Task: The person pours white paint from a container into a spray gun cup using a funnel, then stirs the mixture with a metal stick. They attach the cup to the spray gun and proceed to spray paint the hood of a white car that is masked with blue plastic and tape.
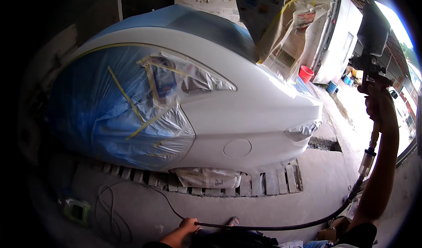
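Observation:
My right hand, raised at the far right, is wrapped round the handle of a spray gun with a dark cup on top. A dark air hose runs down from the gun, past a clear inline fitting, and across in front of me. Low in the middle, my left hand is closed round that hose. Before me stands a car with a white rear side panel. Blue plastic sheeting, yellow tape and newspaper cover its doors and windows. More paper masks the wheel and the tail light.
A slatted floor grate lies beneath the car. Loose cable coils at lower left, near a green-framed object. Beyond the car's rear are a red bucket, a blue can and a bright doorway. A cardboard box sits at lower right.

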A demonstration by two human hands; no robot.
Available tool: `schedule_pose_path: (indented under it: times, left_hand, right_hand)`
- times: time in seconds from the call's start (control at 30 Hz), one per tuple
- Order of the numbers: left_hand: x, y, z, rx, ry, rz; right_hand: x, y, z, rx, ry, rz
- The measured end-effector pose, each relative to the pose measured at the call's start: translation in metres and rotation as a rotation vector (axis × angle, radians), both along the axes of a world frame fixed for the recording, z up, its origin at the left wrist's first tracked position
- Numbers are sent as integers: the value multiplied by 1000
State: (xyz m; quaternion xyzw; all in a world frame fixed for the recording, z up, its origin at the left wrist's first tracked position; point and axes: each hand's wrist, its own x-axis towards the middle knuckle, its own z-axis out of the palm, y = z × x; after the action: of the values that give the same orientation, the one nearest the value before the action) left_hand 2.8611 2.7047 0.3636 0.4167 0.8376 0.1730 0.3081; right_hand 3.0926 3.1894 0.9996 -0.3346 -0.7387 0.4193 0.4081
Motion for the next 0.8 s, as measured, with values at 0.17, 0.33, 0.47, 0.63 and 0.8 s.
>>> schedule_pose_path:
  times: [0.17,0.33,0.47,0.63,0.8]
  left_hand:
    - [7,7,43,-90,-108,250]
    - [0,-12,34,-13,-116,369]
    - [-14,-11,40,93,-169,396]
    - [-41,-14,34,148,-133,358]
    - [-55,-13,36,223,-131,393]
  right_hand:
    - [-2,47,-14,-120,-82,5]
    - [-31,49,-28,-138,-64,18]
    - [-51,46,-30,-160,-82,-23]
    - [-92,43,-35,-91,-6,-95]
    - [-137,15,-14,-116,-153,14]
